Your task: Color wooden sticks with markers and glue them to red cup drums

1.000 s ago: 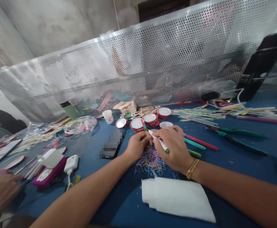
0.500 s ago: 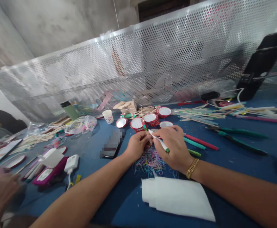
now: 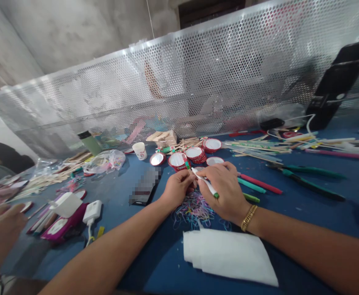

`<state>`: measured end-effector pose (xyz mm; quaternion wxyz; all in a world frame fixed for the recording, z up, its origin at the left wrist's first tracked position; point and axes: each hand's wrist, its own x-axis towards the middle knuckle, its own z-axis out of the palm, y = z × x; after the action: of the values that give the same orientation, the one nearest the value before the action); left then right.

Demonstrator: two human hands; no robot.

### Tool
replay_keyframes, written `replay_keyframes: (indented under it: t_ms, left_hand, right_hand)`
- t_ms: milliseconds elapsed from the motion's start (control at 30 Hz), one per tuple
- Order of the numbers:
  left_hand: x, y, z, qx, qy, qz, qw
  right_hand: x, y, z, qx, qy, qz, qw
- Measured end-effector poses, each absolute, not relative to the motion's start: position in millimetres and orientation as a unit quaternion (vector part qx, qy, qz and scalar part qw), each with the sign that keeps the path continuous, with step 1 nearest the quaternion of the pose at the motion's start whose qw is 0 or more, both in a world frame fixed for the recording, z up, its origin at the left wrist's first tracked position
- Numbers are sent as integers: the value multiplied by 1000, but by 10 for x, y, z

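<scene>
My left hand (image 3: 177, 189) is closed, pinching a thin wooden stick whose green-coloured end (image 3: 187, 164) points up and away from me. In my right hand (image 3: 224, 190) is a white marker (image 3: 209, 187) with a green end, its tip close to the stick. Whether the tip touches the stick I cannot tell. Under both hands lies a heap of small coloured rubber bands (image 3: 194, 211). Just beyond my fingers stand stacked red-rimmed round pieces with white faces (image 3: 178, 159). A folded white cloth or paper (image 3: 228, 256) lies nearer to me.
A phone (image 3: 147, 186) lies left of my hands; a paper cup (image 3: 139, 150) stands behind it. To the right are coloured markers (image 3: 261, 183) and green-handled pliers (image 3: 311, 180). A perforated metal screen (image 3: 167, 90) borders the back. Another person's hand (image 3: 5, 231) is at the left.
My hands, the stick and the marker stay almost in the same place. At the left, the other person's hand has moved slightly up and away, with something pinkish in front of it.
</scene>
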<state>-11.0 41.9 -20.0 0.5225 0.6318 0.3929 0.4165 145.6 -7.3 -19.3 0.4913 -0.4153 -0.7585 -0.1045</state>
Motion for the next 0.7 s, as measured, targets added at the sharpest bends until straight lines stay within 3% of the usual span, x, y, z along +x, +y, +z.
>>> replay_keyframes:
  t_ms: [700]
  left_hand:
    - [-102, 410, -186, 626, 398, 416, 526]
  right_hand:
    - [1448, -95, -169, -403, -767, -107, 487]
